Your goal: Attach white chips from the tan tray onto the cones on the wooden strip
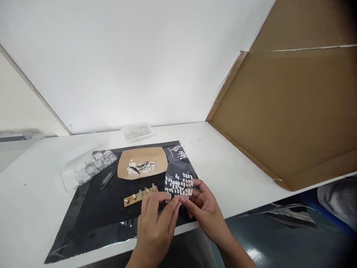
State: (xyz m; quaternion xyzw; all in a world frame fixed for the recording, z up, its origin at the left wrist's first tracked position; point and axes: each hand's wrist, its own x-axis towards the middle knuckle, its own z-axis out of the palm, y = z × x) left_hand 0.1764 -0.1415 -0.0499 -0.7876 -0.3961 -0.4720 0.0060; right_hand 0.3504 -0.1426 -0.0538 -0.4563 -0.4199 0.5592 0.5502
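A clear sheet [170, 172] dotted with many small white rectangular pieces is tilted up above the near right part of the black mat. My right hand [205, 210] holds it by the right and lower edge, thumb in front and fingers behind. At the sheet's lower edge, my left hand [156, 223] has its fingertips pinched together close to my right thumb; anything between them is too small to make out. Just beyond my left hand lies a wooden strip [137, 198] bearing several small upright nail tips, one of them greenish.
On the black mat [97, 219] rest a tan tray [156, 156] with white and dark scraps, metal tweezers [108, 179] and another sheet of white pieces [177, 152]. An open compartment box [89, 169] sits left, a clear tub [137, 132] behind. Cardboard [287, 111] walls the right side.
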